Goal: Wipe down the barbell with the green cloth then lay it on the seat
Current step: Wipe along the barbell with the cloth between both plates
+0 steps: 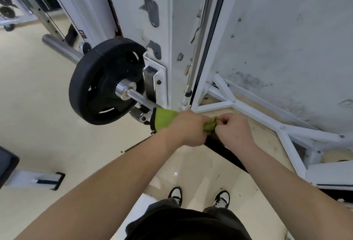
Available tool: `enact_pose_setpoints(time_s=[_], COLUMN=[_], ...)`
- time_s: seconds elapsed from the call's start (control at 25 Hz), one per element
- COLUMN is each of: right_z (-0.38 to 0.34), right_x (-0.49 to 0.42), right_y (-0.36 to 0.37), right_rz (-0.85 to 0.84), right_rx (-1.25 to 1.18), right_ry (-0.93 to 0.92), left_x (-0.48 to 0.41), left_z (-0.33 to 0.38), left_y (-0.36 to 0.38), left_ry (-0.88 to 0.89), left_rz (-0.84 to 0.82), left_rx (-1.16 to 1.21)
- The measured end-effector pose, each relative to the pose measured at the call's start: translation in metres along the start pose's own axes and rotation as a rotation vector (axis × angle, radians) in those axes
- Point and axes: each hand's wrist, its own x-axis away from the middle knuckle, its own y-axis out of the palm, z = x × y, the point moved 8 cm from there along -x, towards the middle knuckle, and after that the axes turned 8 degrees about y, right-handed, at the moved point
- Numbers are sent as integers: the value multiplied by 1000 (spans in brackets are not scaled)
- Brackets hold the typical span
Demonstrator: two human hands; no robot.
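Observation:
The barbell [142, 99] rests in a white rack, its knurled steel shaft running from a black weight plate [99, 81] down toward me. The green cloth [164, 118] is wrapped over the shaft just past the rack hook. My left hand [188, 128] is closed over the cloth on the bar. My right hand [234, 130] pinches the cloth's bunched end right beside it. The shaft under both hands is hidden. A corner of a black seat pad [7, 165] shows at the left edge.
The white rack upright [152, 29] stands directly behind the bar. White frame struts [286, 133] cross the floor on the right against a scuffed wall. A white bench foot [38, 180] lies at lower left. More plates [6, 7] sit far left. My shoes [198, 196] stand on beige floor.

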Motion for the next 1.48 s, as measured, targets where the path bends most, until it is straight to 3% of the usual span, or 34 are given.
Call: enact_pose_setpoints(time_s=[0.08, 0.16, 0.24, 0.36, 0.44, 0.52, 0.6, 0.64, 0.72, 0.84, 0.96, 1.04, 1.12, 1.2, 1.36, 1.48], right_z=[10, 16, 19, 26, 34, 42, 50, 54, 60, 82, 124, 161, 196, 216, 211, 191], right_x=[3, 9, 12, 18, 26, 37, 49, 57, 75, 107, 150, 179, 206, 227, 258, 268], right_y=[-12, -22, -26, -33, -42, -52, -57, -57, -56, -60, -71, -75, -72, -62, -35, -30], right_rz=[19, 31, 57, 111, 137, 163, 169, 164, 149, 202, 218, 192, 148, 92, -51, -64], right_rx=[36, 41, 3, -48, -79, -81, -92, -105, -121, -149, -234, -279, -349, -481, -582, -597], right_ry=[40, 46, 45, 79, 101, 109, 111, 103, 76, 78, 120, 166, 211, 241, 227, 202], left_x=[7, 4, -4, -2, 3, -8, -6, 3, 16, 32, 56, 81, 107, 135, 190, 223], left_z=[-10, -35, -33, 36, 49, 13, -32, -43, -25, 51, 130, 155, 149, 148, 178, 184], left_y=[-2, -7, -9, 20, 29, 17, -4, -7, 6, 34, 65, 87, 116, 123, 109, 95], left_ry=[5, -140, -213, 55, 167, 30, -220, -292, -267, -54, 132, 64, -157, -259, -189, -167], left_rz=[-32, -86, -20, 118, 61, -10, -8, 54, 229, 432, 503, 486, 456, 466, 331, 172], left_rx=[26, -74, -190, -113, -36, -69, -194, -238, -290, -116, -28, 225, 607, 825, 1096, 967])
